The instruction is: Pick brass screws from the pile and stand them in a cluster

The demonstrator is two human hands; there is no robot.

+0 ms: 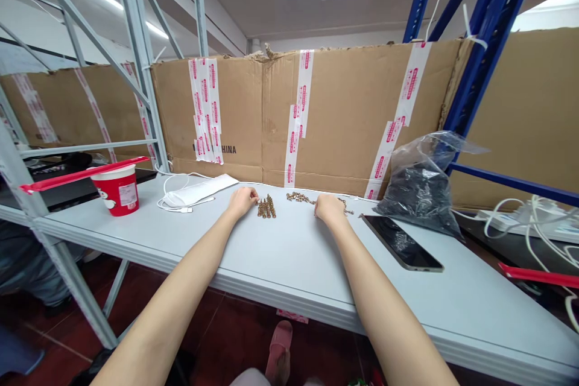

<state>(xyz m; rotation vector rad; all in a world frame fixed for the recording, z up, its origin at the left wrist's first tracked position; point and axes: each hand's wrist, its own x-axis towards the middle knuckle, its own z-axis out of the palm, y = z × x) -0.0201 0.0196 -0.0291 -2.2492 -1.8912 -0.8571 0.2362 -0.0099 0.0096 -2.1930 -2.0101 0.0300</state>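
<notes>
My left hand is closed in a pinch at the left edge of a group of small brass-coloured screws. These stand close together in short rows on the grey-white table. What the pinching fingertips hold, if anything, is too small to make out. Farther right, my right hand reaches down with curled fingers among loose brass-coloured pieces, which look like more screws and lie scattered on both sides of it. Its fingertips are hidden behind the hand, so their contents do not show.
Cardboard walls the table's back. Left are a white power strip with cable and a red cup with a red strip across it. A phone and a plastic bag of dark material lie right.
</notes>
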